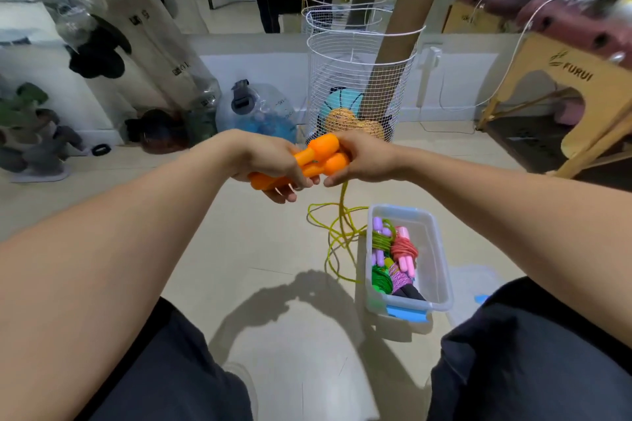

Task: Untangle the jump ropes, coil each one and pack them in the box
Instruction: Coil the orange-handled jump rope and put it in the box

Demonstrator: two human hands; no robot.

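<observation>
Left hand: the left hand [273,164] is curled round the orange handles [319,161], fingers wrapped under them and thumb side on top; it bears their weight.
Right hand: the right hand [362,159] meets the same bundle from the other side, fingers bent in against the knobbed ends; it seems to pinch the rope where it leaves the handles, though the fingertips are hidden behind the plastic, so the exact hold is uncertain.
Rope: the yellow-green rope [338,236] hangs from between the two hands and lies in loose loops on the floor [239,243], just beside the box and touching its near wall; it is not yet coiled.
Box: the clear plastic box [441,270] stands on the floor below the right forearm; coiled ropes [396,256] in green, red and purple, with pink and lilac handles, already fill its left half; the right half shows bare bottom.
Step in hand: likely the start of coiling this last rope, handles held side by side as the core.
How to do it well: keep the handles parallel and firm in the left hand; let the right hand draw the rope up in even turns, letting it slip through the fingers so twists run out; watch that the floor loops do not cross and knot, or snag on the box rim.
Progress: late, by my reading.
</observation>
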